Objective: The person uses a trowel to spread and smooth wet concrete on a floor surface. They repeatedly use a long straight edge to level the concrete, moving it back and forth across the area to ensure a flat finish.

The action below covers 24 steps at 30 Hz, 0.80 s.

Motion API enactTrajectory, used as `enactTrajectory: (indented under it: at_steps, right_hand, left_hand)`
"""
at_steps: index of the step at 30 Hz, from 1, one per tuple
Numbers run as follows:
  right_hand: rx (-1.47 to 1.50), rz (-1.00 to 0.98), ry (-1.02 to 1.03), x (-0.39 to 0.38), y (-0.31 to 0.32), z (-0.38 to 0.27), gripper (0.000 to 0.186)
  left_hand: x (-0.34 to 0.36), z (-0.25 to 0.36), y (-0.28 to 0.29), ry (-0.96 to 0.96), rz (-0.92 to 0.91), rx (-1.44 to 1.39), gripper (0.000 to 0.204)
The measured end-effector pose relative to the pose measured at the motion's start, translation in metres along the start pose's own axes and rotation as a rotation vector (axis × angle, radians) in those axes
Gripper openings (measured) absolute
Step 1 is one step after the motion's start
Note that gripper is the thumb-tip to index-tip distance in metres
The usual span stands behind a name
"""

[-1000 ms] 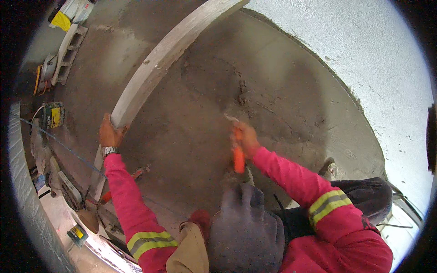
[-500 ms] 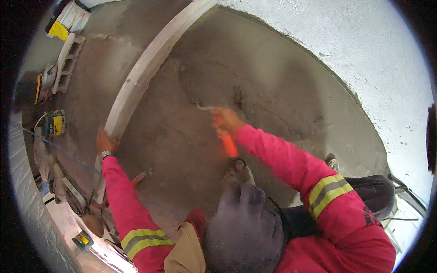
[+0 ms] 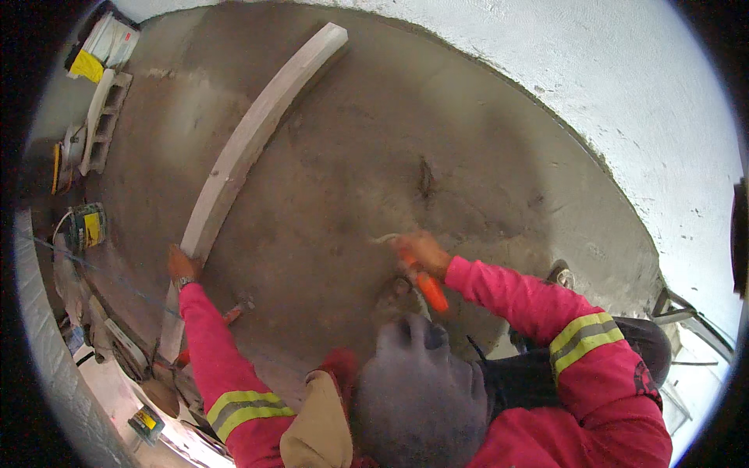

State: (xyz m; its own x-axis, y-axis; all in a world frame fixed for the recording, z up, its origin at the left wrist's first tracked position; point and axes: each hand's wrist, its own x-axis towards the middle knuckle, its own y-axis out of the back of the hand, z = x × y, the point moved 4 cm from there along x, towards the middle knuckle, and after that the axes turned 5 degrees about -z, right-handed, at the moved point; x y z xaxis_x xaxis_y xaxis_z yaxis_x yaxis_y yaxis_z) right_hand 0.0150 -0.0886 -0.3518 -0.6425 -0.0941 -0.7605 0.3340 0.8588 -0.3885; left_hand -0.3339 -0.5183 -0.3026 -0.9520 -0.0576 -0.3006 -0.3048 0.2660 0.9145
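Observation:
My left hand (image 3: 185, 266) is closed round a long, pale wooden board (image 3: 250, 139), near its lower end. The board lies on the grey-brown mortar floor (image 3: 343, 179) and points away from me; its curve may come from the lens. Nearer the middle, my right hand (image 3: 421, 251) grips an orange-handled tool (image 3: 431, 292) low over the floor. A thin, pale, curved part of it shows beyond the fingers; its kind I cannot make out. Dark marks roughen the floor beyond this hand.
A white wall (image 3: 593, 70) bounds the floor at the far right. On the left stand a hollow concrete block (image 3: 105, 125), a white bucket (image 3: 109, 39) and a dark bucket with a yellow label (image 3: 90, 225). A blue string (image 3: 101, 269) runs past them. My shoe (image 3: 560, 274) rests at right.
My right hand has come nearer to me and a little right with the orange-handled tool. The board and my left hand have shifted slightly nearer, and the board's far end now shows.

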Motion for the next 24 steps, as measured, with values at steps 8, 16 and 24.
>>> enactTrajectory:
  at_steps: [8, 16, 24]
  right_hand:
    - [0.2, 0.364, -0.144, -0.121, 0.136, -0.002, 0.021]
    - [0.252, -0.023, 0.112, -0.238, 0.125, -0.167, 0.024]
    - [0.079, -0.203, 0.052, -0.226, 0.141, -0.17, 0.037]
  left_hand:
    - [-0.141, 0.138, 0.15, -0.462, 0.115, -0.981, 0.046]
    - [-0.415, 0.221, 0.27, -1.245, -0.539, -1.265, 0.024]
    - [-0.534, 0.301, 0.371, -1.048, 0.112, -1.577, 0.017]
